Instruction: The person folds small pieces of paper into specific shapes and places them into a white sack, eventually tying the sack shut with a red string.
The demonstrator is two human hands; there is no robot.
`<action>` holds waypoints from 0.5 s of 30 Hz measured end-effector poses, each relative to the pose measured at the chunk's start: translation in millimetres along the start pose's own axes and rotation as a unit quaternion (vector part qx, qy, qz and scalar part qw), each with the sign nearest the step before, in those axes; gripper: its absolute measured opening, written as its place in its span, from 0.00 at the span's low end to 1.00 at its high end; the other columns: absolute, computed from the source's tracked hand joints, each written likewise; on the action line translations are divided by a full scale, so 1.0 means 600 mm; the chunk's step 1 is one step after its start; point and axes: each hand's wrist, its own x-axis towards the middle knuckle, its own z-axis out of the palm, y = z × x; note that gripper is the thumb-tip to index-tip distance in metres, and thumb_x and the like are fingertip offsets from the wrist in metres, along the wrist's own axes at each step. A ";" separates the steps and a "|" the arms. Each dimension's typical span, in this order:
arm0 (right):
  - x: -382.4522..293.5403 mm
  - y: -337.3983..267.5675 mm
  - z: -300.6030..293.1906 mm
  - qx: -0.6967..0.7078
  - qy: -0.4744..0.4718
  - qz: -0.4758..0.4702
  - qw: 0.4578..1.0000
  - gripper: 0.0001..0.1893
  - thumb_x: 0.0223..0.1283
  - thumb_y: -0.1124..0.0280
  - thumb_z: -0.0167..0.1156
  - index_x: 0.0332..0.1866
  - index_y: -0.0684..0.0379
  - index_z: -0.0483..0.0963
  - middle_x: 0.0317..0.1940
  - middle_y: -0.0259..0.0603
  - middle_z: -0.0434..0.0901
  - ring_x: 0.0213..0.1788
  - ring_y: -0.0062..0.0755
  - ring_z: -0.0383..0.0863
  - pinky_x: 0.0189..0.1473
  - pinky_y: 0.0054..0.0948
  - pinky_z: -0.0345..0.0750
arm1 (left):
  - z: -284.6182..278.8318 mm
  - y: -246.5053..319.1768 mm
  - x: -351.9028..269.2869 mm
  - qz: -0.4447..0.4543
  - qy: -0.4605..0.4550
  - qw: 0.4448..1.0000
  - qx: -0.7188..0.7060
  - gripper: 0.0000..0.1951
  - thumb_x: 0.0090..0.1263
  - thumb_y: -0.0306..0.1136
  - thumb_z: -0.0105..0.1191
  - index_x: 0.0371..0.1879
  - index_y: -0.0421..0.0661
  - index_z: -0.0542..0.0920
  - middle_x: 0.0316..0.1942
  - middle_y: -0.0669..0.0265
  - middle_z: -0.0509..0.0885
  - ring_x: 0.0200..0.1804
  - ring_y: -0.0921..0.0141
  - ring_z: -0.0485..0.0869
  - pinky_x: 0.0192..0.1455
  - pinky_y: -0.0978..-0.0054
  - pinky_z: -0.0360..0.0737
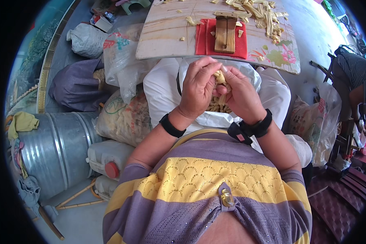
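My left hand (197,87) and my right hand (243,93) meet over my lap, just below the table edge. Between their fingertips and thumbs they pinch a small pale yellow folded piece (220,77), apparently of plant strip. My fingers cover part of it. Beneath them, an open white plastic sack (215,119) in my lap holds many similar pieces (217,106). Ahead on the table (167,39), a wooden block with a dark lengthwise slot (219,41) rests on a folded red cloth (206,45). Loose yellow strips (270,19) lie heaped beyond it on the right.
To my left stand a metal drum (61,149), a plastic jerrycan with a red cap (105,158), a stuffed woven sack (125,119) and a clear plastic bag (122,61). At right are another filled sack (302,119) and a person in a striped top (357,65), bending over.
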 end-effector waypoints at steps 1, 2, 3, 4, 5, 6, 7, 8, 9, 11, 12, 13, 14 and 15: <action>0.000 -0.002 -0.003 0.159 -0.018 0.091 0.983 0.08 0.70 0.65 0.54 0.41 0.60 0.71 0.30 0.31 0.77 0.24 0.17 0.74 0.29 0.19 0.74 | 0.000 -0.001 0.001 -0.023 -0.018 0.999 -0.023 0.12 0.66 0.22 0.52 0.49 0.42 0.79 0.40 0.56 0.79 0.43 0.58 0.80 0.45 0.67 0.78; 0.000 0.001 -0.005 0.165 -0.019 0.084 0.983 0.08 0.70 0.65 0.54 0.41 0.59 0.71 0.29 0.31 0.78 0.25 0.16 0.75 0.27 0.19 0.74 | 0.000 -0.002 0.001 -0.045 -0.037 0.997 -0.047 0.11 0.67 0.22 0.51 0.48 0.41 0.78 0.39 0.56 0.79 0.42 0.58 0.81 0.43 0.68 0.79; -0.001 -0.001 -0.006 0.164 -0.019 0.084 0.983 0.08 0.70 0.65 0.54 0.41 0.59 0.71 0.29 0.31 0.78 0.25 0.16 0.75 0.27 0.19 0.74 | 0.000 0.001 0.000 -0.045 -0.037 0.997 -0.047 0.11 0.67 0.22 0.51 0.48 0.41 0.78 0.39 0.56 0.79 0.42 0.58 0.81 0.43 0.68 0.79; -0.002 -0.005 -0.009 0.069 0.005 0.046 0.997 0.10 0.70 0.63 0.55 0.40 0.60 0.71 0.29 0.31 0.77 0.26 0.16 0.75 0.27 0.20 0.74 | 0.000 0.005 0.000 -0.078 -0.045 0.994 -0.065 0.10 0.68 0.23 0.51 0.47 0.41 0.77 0.38 0.56 0.80 0.40 0.58 0.82 0.42 0.68 0.79; -0.002 -0.007 -0.011 -0.027 0.030 0.009 0.999 0.12 0.69 0.62 0.55 0.39 0.60 0.71 0.28 0.31 0.77 0.26 0.16 0.75 0.28 0.20 0.74 | 0.000 0.008 -0.001 -0.110 -0.054 0.989 -0.082 0.09 0.69 0.24 0.51 0.46 0.40 0.77 0.37 0.56 0.80 0.39 0.58 0.82 0.41 0.69 0.79; -0.005 -0.010 -0.005 -0.027 0.029 0.009 0.999 0.12 0.69 0.62 0.55 0.39 0.60 0.71 0.28 0.31 0.77 0.26 0.16 0.75 0.28 0.20 0.74 | -0.002 0.006 -0.002 -0.111 -0.053 0.989 -0.081 0.09 0.69 0.24 0.51 0.46 0.40 0.77 0.37 0.56 0.80 0.39 0.58 0.82 0.41 0.69 0.79; -0.012 -0.014 0.004 -0.152 0.037 -0.071 0.985 0.12 0.67 0.63 0.58 0.37 0.61 0.71 0.27 0.30 0.76 0.26 0.15 0.74 0.28 0.19 0.73 | -0.005 0.002 -0.004 -0.121 -0.068 0.988 -0.064 0.08 0.71 0.26 0.51 0.46 0.40 0.76 0.38 0.58 0.81 0.40 0.63 0.83 0.43 0.72 0.79; -0.015 -0.015 0.010 -0.272 0.044 -0.150 0.949 0.12 0.65 0.64 0.61 0.35 0.62 0.71 0.26 0.29 0.75 0.27 0.14 0.73 0.29 0.17 0.72 | -0.008 -0.001 -0.005 -0.132 -0.083 0.987 -0.046 0.08 0.72 0.28 0.51 0.46 0.40 0.75 0.39 0.61 0.82 0.40 0.68 0.83 0.45 0.75 0.78; -0.014 -0.015 0.007 -0.273 0.045 -0.150 0.949 0.12 0.65 0.64 0.61 0.35 0.62 0.71 0.26 0.29 0.75 0.27 0.14 0.73 0.29 0.17 0.72 | -0.010 0.002 -0.002 -0.132 -0.084 0.986 -0.047 0.08 0.72 0.28 0.51 0.46 0.40 0.75 0.39 0.61 0.82 0.40 0.68 0.83 0.45 0.75 0.78; -0.012 -0.015 -0.001 -0.344 0.037 -0.186 0.920 0.11 0.60 0.70 0.65 0.33 0.63 0.71 0.25 0.27 0.74 0.27 0.12 0.70 0.29 0.16 0.70 | -0.015 0.010 0.007 -0.229 -0.123 0.949 -0.178 0.07 0.72 0.28 0.51 0.45 0.39 0.76 0.40 0.65 0.82 0.43 0.73 0.82 0.46 0.78 0.77; -0.011 -0.017 -0.002 -0.344 0.037 -0.186 0.920 0.11 0.60 0.70 0.65 0.33 0.63 0.71 0.25 0.27 0.74 0.27 0.12 0.70 0.29 0.16 0.70 | -0.014 0.008 0.006 -0.229 -0.123 0.949 -0.178 0.07 0.72 0.28 0.51 0.45 0.39 0.76 0.40 0.65 0.82 0.43 0.73 0.82 0.46 0.78 0.77; -0.011 -0.020 -0.002 -0.340 0.026 -0.184 0.922 0.10 0.58 0.72 0.66 0.34 0.62 0.70 0.25 0.28 0.74 0.27 0.11 0.69 0.29 0.16 0.69 | -0.013 0.003 0.002 -0.295 -0.123 0.900 -0.296 0.07 0.72 0.27 0.51 0.45 0.39 0.75 0.40 0.67 0.82 0.43 0.76 0.80 0.47 0.79 0.76; -0.010 -0.024 -0.003 -0.335 0.015 -0.182 0.925 0.10 0.57 0.75 0.67 0.34 0.62 0.70 0.25 0.28 0.74 0.28 0.10 0.68 0.29 0.16 0.69 | -0.012 0.000 0.000 -0.354 -0.120 0.833 -0.408 0.07 0.72 0.27 0.51 0.45 0.39 0.75 0.41 0.69 0.81 0.43 0.79 0.79 0.47 0.81 0.75; -0.012 -0.030 -0.004 -0.334 0.015 -0.181 0.925 0.10 0.57 0.75 0.67 0.34 0.62 0.70 0.25 0.28 0.74 0.28 0.10 0.68 0.29 0.16 0.69 | -0.016 0.002 0.002 -0.355 -0.120 0.833 -0.407 0.07 0.72 0.27 0.51 0.45 0.39 0.75 0.41 0.69 0.81 0.43 0.79 0.79 0.47 0.81 0.75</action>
